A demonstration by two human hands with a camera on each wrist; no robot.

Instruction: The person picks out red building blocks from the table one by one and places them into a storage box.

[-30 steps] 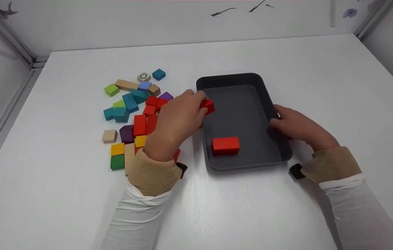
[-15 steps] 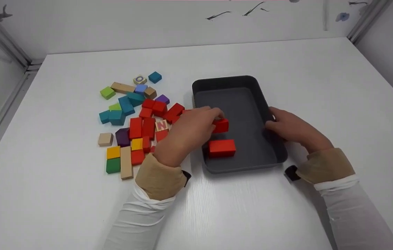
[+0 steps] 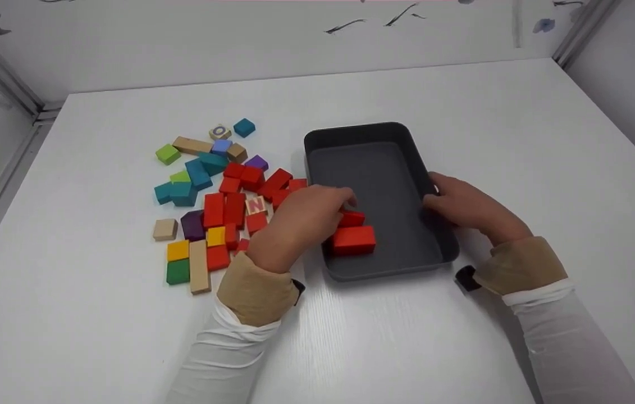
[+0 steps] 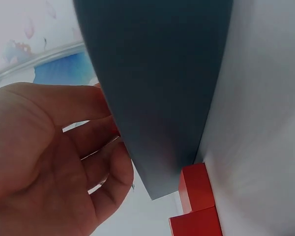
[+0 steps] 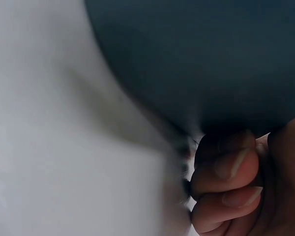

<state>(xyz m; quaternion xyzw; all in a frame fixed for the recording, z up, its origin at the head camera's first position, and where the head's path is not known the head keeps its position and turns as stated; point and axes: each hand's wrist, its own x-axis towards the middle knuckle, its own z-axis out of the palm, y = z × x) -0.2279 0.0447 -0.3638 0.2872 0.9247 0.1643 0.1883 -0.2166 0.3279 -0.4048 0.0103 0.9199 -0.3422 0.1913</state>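
My left hand reaches over the left rim of a dark grey tray and pinches a red block, low in the tray. Right behind another red block, the held one is partly covered by my fingers. In the left wrist view the tray's outer wall hides the fingertips, and only a sliver of red shows between them. My right hand grips the tray's right rim, thumb inside. Its curled fingers show beneath the tray wall in the right wrist view.
Left of the tray lies a loose spread of coloured blocks: several red ones, teal ones, a purple one, a long wooden one and a green one. A white wall stands behind the white table.
My left hand has moved from the tray's left rim toward its near end, lowering the red block behind the other one. My right hand keeps its grip on the tray. The head view has shifted slightly.
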